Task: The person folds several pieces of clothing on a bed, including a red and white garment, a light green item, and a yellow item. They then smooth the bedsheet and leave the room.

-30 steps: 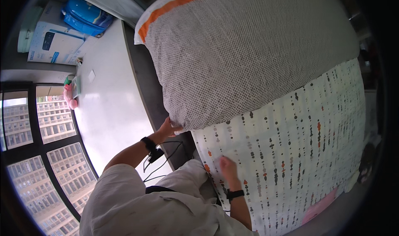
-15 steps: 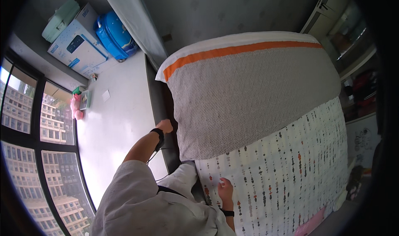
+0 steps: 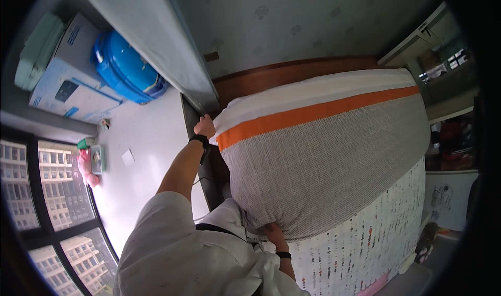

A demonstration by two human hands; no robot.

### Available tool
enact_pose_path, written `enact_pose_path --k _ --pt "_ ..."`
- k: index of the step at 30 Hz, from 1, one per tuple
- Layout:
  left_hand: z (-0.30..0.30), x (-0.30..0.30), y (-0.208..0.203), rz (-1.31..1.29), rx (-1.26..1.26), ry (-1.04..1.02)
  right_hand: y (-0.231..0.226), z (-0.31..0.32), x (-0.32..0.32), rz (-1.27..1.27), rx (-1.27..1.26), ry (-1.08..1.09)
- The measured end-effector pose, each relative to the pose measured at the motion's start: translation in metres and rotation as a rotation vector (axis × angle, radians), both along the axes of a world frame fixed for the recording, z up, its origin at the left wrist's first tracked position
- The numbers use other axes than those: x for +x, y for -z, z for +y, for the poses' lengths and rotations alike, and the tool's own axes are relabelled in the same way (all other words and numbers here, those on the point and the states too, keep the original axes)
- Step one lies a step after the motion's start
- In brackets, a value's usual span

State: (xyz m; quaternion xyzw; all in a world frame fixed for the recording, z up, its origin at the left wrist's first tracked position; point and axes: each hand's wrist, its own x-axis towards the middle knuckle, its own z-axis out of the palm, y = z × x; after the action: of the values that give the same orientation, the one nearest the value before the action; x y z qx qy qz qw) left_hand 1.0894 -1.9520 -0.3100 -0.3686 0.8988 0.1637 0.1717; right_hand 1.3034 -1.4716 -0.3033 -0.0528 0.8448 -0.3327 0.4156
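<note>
Gripping the far corner of the grey woven blanket (image 3: pixel 323 176), my left hand (image 3: pixel 204 126) is closed on the cloth right where its white edge and orange stripe (image 3: pixel 318 111) begin, arm stretched out along the side of the bed. My right hand (image 3: pixel 271 232) sits close to my body at the near lower corner of the same blanket; the fingers curl under the hem and seem clenched on it, though the fold hides most of them, so I judge that grasp from the way the cloth hangs off it. Holding two corners of one side keeps the blanket taut and flat between my hands, which is why it lies spread with no big creases. It rests on top of the bed, its striped end toward the brown wooden headboard (image 3: pixel 292 71), and covers the upper part of a white sheet with coloured speckles (image 3: pixel 376 244) that shows below it. A black band circles each wrist. To my left runs a pale window ledge (image 3: pixel 151 155) with a small white card on it, near a pink and green object by the glass. Farther up stand a blue suitcase (image 3: pixel 128 69), a white cardboard box (image 3: pixel 68 77) and a mint green case (image 3: pixel 36 51), well apart from my hands.
</note>
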Motion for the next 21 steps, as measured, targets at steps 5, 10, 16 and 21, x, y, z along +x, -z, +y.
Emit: enact_pose_path --k 5,10,16,21 --pt "-0.005 -0.011 0.019 -0.227 0.12 0.036 0.001 -0.013 0.007 0.028 0.261 -0.062" --pt "-0.017 0.0 0.032 -0.299 -0.106 0.338 0.025 -0.013 0.008 0.102 0.3 -0.2" --pt "-0.058 -0.027 0.002 -0.311 -0.226 0.144 0.033 -0.01 0.005 -0.01 0.322 -0.23" --pt "-0.016 -0.101 -0.039 0.061 -0.157 0.287 0.035 -0.024 0.008 0.011 0.394 0.023"
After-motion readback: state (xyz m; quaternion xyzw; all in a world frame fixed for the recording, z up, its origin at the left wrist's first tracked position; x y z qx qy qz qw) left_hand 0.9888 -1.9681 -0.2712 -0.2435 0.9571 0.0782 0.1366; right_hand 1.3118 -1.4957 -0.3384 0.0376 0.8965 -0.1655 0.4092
